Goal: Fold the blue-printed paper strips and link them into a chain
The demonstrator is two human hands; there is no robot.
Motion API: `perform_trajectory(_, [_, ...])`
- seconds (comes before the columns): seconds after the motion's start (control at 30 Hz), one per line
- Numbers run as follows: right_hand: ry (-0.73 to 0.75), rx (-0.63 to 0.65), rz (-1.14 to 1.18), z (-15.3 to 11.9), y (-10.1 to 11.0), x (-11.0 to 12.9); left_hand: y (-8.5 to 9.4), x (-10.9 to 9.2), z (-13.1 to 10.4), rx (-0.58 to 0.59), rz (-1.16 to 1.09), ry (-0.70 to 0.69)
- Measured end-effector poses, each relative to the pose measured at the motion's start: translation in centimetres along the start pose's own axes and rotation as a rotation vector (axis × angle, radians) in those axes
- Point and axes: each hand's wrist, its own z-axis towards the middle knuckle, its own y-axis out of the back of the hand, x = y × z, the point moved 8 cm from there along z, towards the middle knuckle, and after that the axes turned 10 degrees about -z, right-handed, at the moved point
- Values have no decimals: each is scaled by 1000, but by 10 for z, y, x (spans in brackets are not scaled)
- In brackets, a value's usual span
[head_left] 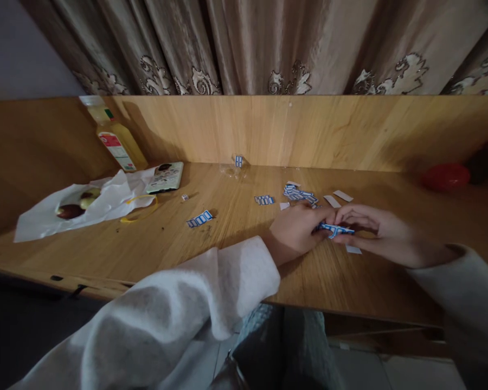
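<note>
Just above the wooden desk, my left hand [299, 230] and my right hand [374, 230] pinch a blue-and-white paper strip [335, 229] between them. Each hand has closed fingers on one end of it. Behind my left hand lies a loose pile of blue-and-white paper pieces [299, 193]. A short row of similar pieces [264, 200] sits to its left. White paper slips [343, 195] lie beyond my right hand, and another white slip [353, 249] shows below the fingers. A folded blue-and-white strip [200, 219] rests farther left.
A bottle of yellow liquid [120, 141] leans at the back left of the desk [236, 249]. Near it are a white plastic bag [36, 216] with dark and pale round items, a phone-like object [166, 177] and a yellow band [146, 210]. A red object [447, 176] sits at right.
</note>
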Motion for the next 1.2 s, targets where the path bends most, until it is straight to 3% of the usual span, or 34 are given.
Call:
perform_trajectory(0.37, [68, -1, -76, 0, -4, 0, -1, -6, -1, 74, -31, -32])
perform_trajectory(0.73, [14, -2, -12, 1, -5, -9, -3, -12, -3, 102, 95, -76])
perform_trajectory(0.87, [67, -10, -59, -2, 3, 0, -2, -10, -2, 89, -8, -96])
perform_trajectory(1.03, [47, -145, -152, -8, 25, -4, 0, -12, -3, 110, -29, -94])
perform_trajectory(1.2, [49, -86, -195, -9, 23, -6, -3, -12, -3, 139, -52, -104])
